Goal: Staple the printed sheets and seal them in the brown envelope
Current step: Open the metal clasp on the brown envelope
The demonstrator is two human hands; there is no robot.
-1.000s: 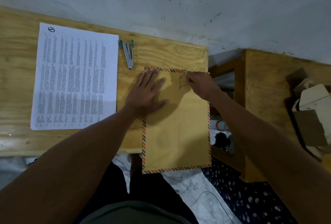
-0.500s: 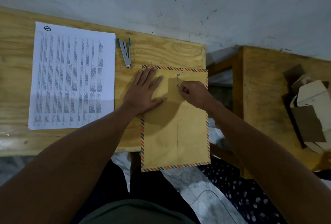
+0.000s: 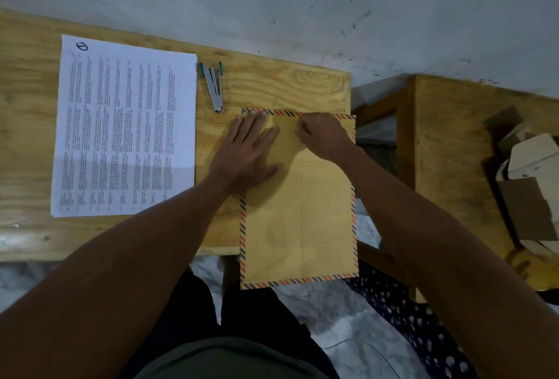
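The brown envelope (image 3: 302, 221) with a striped border lies on the wooden table (image 3: 272, 88), its lower part hanging over the front edge. My left hand (image 3: 245, 154) presses flat on its upper left part, fingers straight. My right hand (image 3: 325, 136) sits at the envelope's top middle, fingers curled, pinching the thin closure string there. The string is almost hidden under the fingers. The printed sheets (image 3: 124, 127) lie in a stack on the left of the table. A silver stapler (image 3: 213, 88) with teal ends lies between the sheets and the envelope.
A grey wall runs along the table's back edge. A second wooden table (image 3: 453, 142) stands to the right across a gap, with folded cardboard boxes (image 3: 526, 185) on it. My legs and a marble floor are below the table's front edge.
My right hand has moved left from the envelope's upper right corner, then up to the top middle, taking the thin string with it. My left hand has stayed pressed flat.
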